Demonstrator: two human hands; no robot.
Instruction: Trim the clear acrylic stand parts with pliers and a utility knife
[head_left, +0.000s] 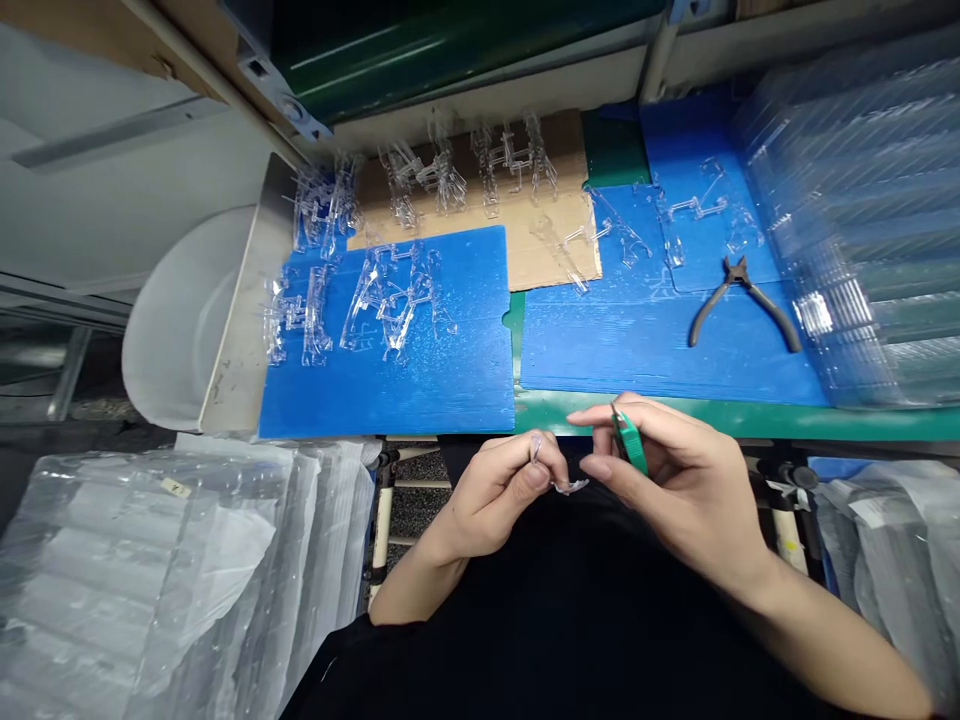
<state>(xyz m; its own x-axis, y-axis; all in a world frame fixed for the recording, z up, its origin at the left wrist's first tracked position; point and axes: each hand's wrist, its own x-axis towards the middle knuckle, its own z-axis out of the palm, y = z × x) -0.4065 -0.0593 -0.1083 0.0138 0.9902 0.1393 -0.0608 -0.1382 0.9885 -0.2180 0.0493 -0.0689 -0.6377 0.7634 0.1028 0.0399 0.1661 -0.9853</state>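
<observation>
Close in front of my dark shirt, my left hand (501,492) is closed on a small clear plastic part (574,487). Most of that part is hidden by the fingers. Just to the right, my right hand (679,470) grips a green utility knife (631,443), its dark tip pointing up and away from me. Thumb and forefinger of that hand reach toward the plastic part, with a gap between them and it. On the blue sheet beyond lie the diagonal cutters (737,274), handles spread and nobody holding them.
Several clear plastic sprues (397,300) lie on the left blue sheet (465,390) and the cardboard (487,215). Stacked clear trays (885,250) stand at the right. A white round bin (172,320) and wrapped trays (112,570) are at the left. A green roller (450,45) spans the back.
</observation>
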